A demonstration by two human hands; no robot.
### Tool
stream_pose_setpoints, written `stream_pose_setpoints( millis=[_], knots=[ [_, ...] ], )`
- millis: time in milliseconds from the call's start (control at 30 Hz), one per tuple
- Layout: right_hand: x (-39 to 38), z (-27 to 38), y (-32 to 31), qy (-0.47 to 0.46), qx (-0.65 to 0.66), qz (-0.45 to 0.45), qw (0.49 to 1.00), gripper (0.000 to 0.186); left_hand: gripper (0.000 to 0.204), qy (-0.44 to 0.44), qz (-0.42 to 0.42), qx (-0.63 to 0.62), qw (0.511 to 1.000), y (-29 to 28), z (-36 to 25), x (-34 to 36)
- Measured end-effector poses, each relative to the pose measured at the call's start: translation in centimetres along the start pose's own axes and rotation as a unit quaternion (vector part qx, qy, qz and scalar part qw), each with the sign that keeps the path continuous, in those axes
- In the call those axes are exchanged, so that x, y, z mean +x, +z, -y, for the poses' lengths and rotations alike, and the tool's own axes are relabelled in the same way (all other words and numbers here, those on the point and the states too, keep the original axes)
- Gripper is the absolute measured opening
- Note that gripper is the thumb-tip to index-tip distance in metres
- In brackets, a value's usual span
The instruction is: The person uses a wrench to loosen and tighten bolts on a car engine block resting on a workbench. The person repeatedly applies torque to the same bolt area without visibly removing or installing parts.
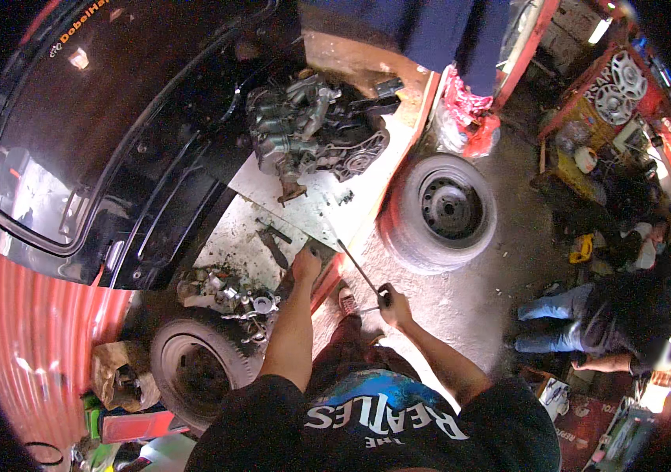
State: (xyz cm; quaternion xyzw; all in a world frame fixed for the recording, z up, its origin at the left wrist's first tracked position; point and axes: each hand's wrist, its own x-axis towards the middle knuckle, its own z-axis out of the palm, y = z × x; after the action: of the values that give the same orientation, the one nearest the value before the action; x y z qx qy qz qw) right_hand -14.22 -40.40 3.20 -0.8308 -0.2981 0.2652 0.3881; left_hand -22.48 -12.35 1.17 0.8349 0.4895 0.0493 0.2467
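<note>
Surface (308,214) bearing an engine (296,130), with a slim rod (360,270) held nearby.
The rod slants up from the right hand (397,305), closed around its lower end; it looks light and stiff, best gripped there. The left hand (306,265) sits by the surface's edge; whether it holds anything, I can't tell.
</note>
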Motion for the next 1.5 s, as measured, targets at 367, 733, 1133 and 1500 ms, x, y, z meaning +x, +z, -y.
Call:
stream_pose_setpoints(
  millis=[367,733,1133,1500],
  knots=[
    [-5.0,-3.3,-9.6,0.117,0.352,-0.124,0.920,0.031,0.029,0.042,0.052,0.057,0.996,4.2,-4.9,6.4],
    [0.2,0.6,-11.6,0.181,0.458,-0.191,0.849,0.034,0.023,0.028,0.031,0.074,0.996,7.6,-7.8,14.8],
    [2.7,1.0,-14.4,0.248,0.312,-0.272,0.876,0.038,0.021,0.026,-0.007,0.140,0.990,10.4,-9.9,17.6],
    [4.2,-0.3,-13.4,0.254,0.377,-0.234,0.859,0.036,0.036,0.009,-0.102,-0.181,0.978,12.2,-11.4,20.0]
  ],
)
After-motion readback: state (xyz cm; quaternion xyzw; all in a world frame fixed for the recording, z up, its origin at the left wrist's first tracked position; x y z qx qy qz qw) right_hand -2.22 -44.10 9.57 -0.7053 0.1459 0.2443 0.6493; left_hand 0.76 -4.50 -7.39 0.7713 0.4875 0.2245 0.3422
